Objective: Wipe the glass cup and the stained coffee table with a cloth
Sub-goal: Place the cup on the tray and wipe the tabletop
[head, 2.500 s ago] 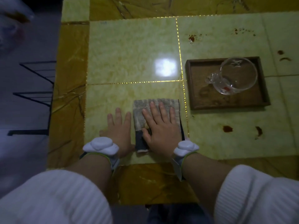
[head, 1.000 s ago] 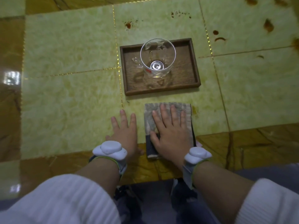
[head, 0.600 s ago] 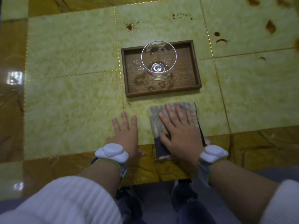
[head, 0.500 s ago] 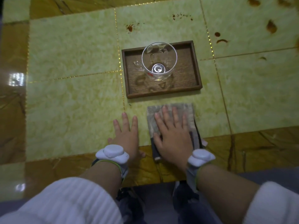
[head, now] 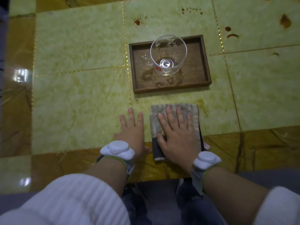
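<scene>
Cloth (head: pixel 174 125) lay flat on the tabletop (head: pixel 81 101) under the right hand (head: pixel 177 135), fingers straight and pressing, no grip closed round it. Left hand (head: pixel 131 132) rested flat just beside. Glass cup (head: pixel 168 55) stood upright in the tray (head: pixel 206 67), just beyond the cloth.

Upright clear glass cup (head: pixel 168 55) in tray; folded grey cloth (head: pixel 174 111) flat on brown-stained coffee table (head: pixel 81 95)

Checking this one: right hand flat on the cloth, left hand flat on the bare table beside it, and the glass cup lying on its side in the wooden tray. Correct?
Not quite. The head view shows the glass cup standing upright in the wooden tray, not lying down. The rest holds: right hand flat on the cloth, left hand flat on the table.
</scene>
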